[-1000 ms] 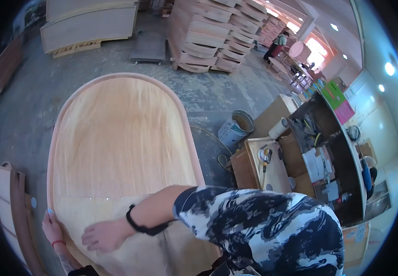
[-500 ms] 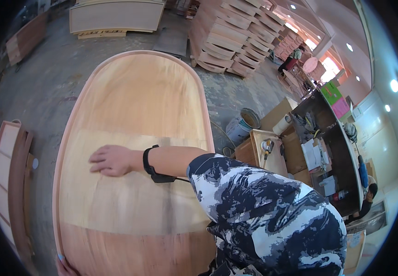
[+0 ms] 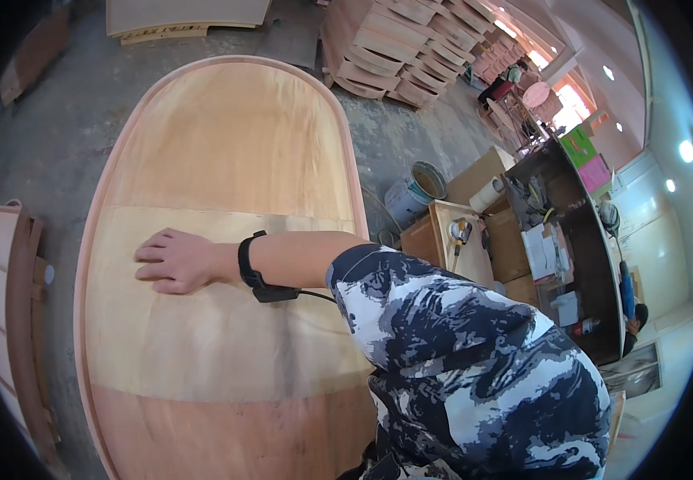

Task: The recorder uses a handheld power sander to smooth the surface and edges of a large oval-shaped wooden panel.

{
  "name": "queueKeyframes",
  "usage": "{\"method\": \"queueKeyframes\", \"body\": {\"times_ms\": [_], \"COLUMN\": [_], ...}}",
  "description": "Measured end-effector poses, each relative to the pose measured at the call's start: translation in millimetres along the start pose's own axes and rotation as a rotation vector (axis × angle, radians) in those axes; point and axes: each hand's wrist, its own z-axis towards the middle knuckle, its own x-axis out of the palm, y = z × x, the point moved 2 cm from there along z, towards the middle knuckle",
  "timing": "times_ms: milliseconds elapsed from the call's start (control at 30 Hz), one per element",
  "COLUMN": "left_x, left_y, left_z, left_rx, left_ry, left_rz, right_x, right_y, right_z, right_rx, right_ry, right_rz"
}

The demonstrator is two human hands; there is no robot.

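A long wooden panel with a rounded far end and a raised rim lies before me. Its surface has bands of differing wood tone, pale across the middle and redder toward me. My right hand rests palm down on the pale band, left of the panel's centre, fingers apart and slightly bent. Nothing shows in its grasp, though the underside of the palm is hidden. A black band with a cable circles my right wrist, and a camouflage sleeve covers the upper arm. My left hand is out of view.
Stacked curved wooden parts stand beyond the panel. At right are a bucket, a wooden box with a power tool, and a dark shelf unit. A framed wooden piece stands at left. A person is far off.
The view has shifted, so the panel sits higher and further left. My right hand stays on nearly the same part of it, fingers more spread. My left hand has left the lower left edge.
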Motion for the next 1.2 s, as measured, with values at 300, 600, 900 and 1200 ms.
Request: {"method": "queueKeyframes", "body": {"times_ms": [300,600,900,1200], "left_x": [13.9,63.7,86.8,80.8], "left_y": [-293.7,-460.2,-697.9,-821.5], "left_z": [119.7,329.5,516.8,464.1], "left_rx": [0.116,0.339,0.489,0.282], "left_ry": [-0.098,-0.255,-0.190,-0.238], "left_rz": [-0.094,-0.130,-0.057,0.083], "right_x": [26.6,-21.6,-239.2,-251.4], "right_y": [7.7,-14.3,-338.4,-347.8], "right_z": [18.5,4.0,-152.3,-171.0], "right_rx": [-0.078,-0.254,0.585,1.050], "right_ry": [-0.087,-0.420,-0.321,-0.029], "right_rz": [0.055,0.664,-0.008,-0.223]}}
